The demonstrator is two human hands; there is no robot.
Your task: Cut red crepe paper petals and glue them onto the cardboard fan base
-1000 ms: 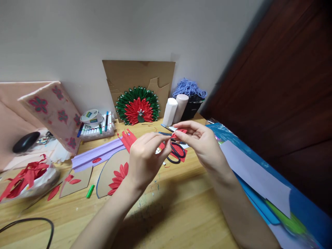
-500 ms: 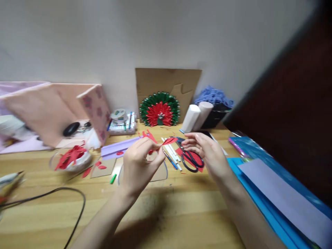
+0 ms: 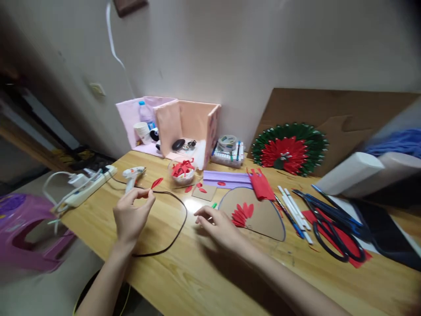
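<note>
My left hand (image 3: 131,215) pinches a small red paper petal (image 3: 157,182) by its base and holds it up above the wooden table (image 3: 210,272), close to a white glue gun (image 3: 133,175) and its black cord (image 3: 174,228). My right hand (image 3: 219,224) rests on the table with its fingers spread and nothing in it. It lies just left of a half-round cardboard piece (image 3: 263,210) that has several red petals (image 3: 241,213) stuck to it.
A clear bowl of red scraps (image 3: 182,171), purple paper (image 3: 226,179), folded red paper (image 3: 261,185), pens (image 3: 292,210), black scissors (image 3: 332,239) and a red-green paper fan (image 3: 290,149) lie on the table. A power strip (image 3: 86,189) sits at the left edge, a pink stool (image 3: 26,232) below it.
My view has swung left. My left hand has carried the red petal leftward toward the glue gun. My right hand has let go of the petal and dropped to the table.
</note>
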